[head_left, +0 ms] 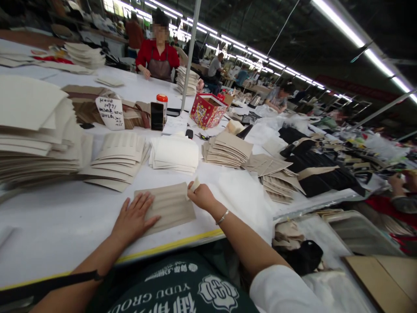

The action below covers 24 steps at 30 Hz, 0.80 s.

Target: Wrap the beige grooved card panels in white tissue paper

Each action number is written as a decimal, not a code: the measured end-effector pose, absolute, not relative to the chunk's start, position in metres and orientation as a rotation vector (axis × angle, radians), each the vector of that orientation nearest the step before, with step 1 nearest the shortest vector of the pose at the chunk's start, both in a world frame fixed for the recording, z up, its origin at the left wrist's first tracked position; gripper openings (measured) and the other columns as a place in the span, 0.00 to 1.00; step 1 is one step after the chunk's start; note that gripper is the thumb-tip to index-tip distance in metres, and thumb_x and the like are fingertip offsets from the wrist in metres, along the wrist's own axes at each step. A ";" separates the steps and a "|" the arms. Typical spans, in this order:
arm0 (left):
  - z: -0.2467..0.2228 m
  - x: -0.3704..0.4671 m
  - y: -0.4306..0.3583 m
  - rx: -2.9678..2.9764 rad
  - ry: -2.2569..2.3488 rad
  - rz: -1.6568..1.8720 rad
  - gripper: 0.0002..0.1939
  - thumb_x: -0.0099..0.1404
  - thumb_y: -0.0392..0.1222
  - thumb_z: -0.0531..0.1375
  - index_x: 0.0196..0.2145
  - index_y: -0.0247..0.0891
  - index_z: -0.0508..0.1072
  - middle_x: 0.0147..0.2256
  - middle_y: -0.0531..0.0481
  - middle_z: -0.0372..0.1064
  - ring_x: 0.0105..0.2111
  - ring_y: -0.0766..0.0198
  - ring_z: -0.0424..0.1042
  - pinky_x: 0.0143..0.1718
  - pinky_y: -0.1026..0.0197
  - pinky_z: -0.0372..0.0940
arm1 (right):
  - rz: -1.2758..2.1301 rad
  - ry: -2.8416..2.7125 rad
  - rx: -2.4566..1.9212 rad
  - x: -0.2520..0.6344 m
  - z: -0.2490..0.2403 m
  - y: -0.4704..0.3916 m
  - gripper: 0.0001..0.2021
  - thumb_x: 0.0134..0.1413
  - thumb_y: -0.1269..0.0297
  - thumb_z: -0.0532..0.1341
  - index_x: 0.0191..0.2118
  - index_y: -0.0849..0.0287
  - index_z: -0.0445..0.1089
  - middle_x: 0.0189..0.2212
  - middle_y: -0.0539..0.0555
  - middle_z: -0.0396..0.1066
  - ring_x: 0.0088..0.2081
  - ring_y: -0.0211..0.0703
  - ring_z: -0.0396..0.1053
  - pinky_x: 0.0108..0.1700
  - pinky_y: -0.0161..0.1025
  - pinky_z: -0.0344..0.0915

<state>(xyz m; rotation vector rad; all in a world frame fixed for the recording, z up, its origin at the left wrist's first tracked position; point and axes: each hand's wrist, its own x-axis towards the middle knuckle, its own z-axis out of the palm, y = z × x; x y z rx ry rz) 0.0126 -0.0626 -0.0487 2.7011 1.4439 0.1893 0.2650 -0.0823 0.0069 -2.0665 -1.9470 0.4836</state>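
A beige rectangular panel (172, 204) with faint lengthwise bands lies flat near the table's front edge. Spread over its left end is my left hand (137, 215), palm down with fingers apart. My right hand (202, 196) is closed at the panel's right end. A small cream-coloured piece (195, 184) sticks up out of its fist; its exact kind is unclear, and its lower part is hidden by the fingers. Just beyond the panel lies a stack of white sheets (176, 152). Left of that is a fanned stack of beige panels (119, 154).
A tall pile of cream sheets (35, 130) stands at left. More beige panels (228, 148) lie right of centre, near black pieces (319, 161). Farther back are a phone (157, 116), a red box (208, 111) and a metal pole (190, 56). A co-worker (159, 52) is across the table.
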 end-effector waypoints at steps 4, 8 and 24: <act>-0.051 0.012 -0.062 2.689 1.433 0.192 0.33 0.58 0.59 0.49 0.57 0.39 0.56 0.59 0.45 0.50 0.59 0.51 0.47 0.57 0.44 0.37 | 0.650 -1.941 -2.018 0.267 0.014 -0.135 0.08 0.51 0.68 0.52 0.32 0.58 0.68 0.20 0.47 0.68 0.24 0.35 0.65 0.28 0.29 0.54; -0.050 0.011 -0.062 2.702 1.418 0.142 0.33 0.58 0.58 0.50 0.57 0.39 0.57 0.60 0.45 0.48 0.59 0.51 0.47 0.57 0.44 0.36 | 0.674 -1.867 -2.090 0.262 0.019 -0.123 0.09 0.53 0.68 0.51 0.31 0.59 0.69 0.15 0.47 0.65 0.23 0.36 0.65 0.28 0.29 0.55; -0.046 0.006 -0.060 2.592 1.418 0.157 0.28 0.63 0.49 0.45 0.58 0.32 0.55 0.59 0.43 0.50 0.59 0.56 0.49 0.58 0.48 0.41 | 1.235 -1.628 -2.042 0.246 0.022 -0.126 0.10 0.50 0.66 0.51 0.26 0.62 0.67 0.14 0.49 0.66 0.14 0.35 0.63 0.19 0.29 0.58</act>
